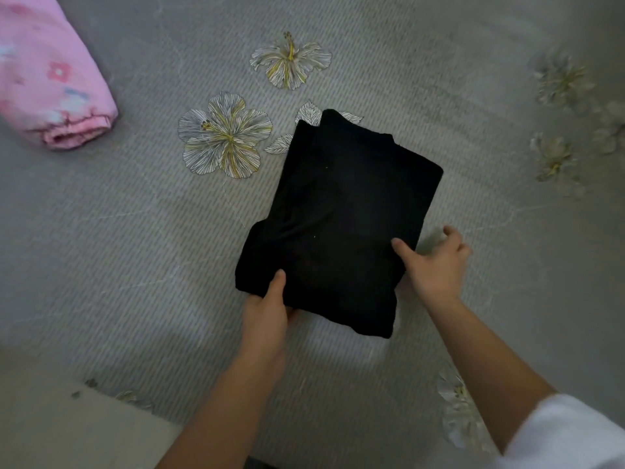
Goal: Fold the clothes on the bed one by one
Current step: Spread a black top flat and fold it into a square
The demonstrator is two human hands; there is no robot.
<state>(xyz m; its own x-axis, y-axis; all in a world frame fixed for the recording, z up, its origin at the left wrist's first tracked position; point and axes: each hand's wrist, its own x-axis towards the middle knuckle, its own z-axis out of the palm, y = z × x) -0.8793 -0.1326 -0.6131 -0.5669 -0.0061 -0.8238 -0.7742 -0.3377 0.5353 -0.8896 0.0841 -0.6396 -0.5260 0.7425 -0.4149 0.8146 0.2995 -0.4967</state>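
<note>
A black garment lies folded into a compact rectangle in the middle of the grey bed sheet. My left hand grips its near left corner, thumb on top and fingers underneath. My right hand holds the near right edge, thumb pressing on the fabric and the other fingers spread beside and under it. The near edge of the garment is slightly raised off the sheet.
A rolled pink floral cloth lies at the far left. The sheet carries printed flowers around the garment. The bed's near edge runs along the lower left, with pale floor beyond it.
</note>
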